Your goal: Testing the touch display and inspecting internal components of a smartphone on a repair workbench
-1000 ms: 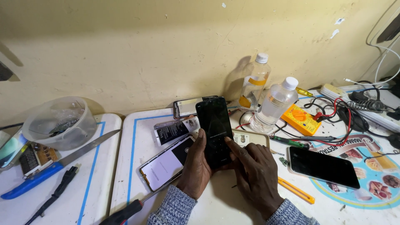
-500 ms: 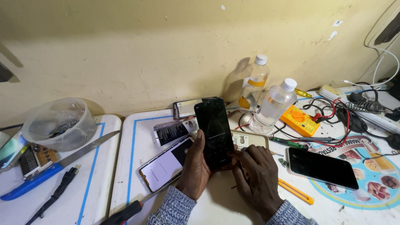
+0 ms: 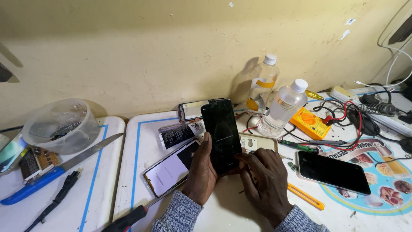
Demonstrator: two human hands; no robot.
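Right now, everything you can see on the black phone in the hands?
The black phone is a slim slab with a glossy glass front, its screen dim with faint pale marks. It stands nearly upright, tilted slightly left, above the white table. The left hand grips its lower left edge; the right hand touches its lower right corner.

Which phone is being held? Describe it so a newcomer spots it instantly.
Start at the white tray with blue lines in the middle of the bench. Above its near edge, the left hand grips a black phone upright while the right hand touches its lower edge. It alone is raised; the other phones lie flat.
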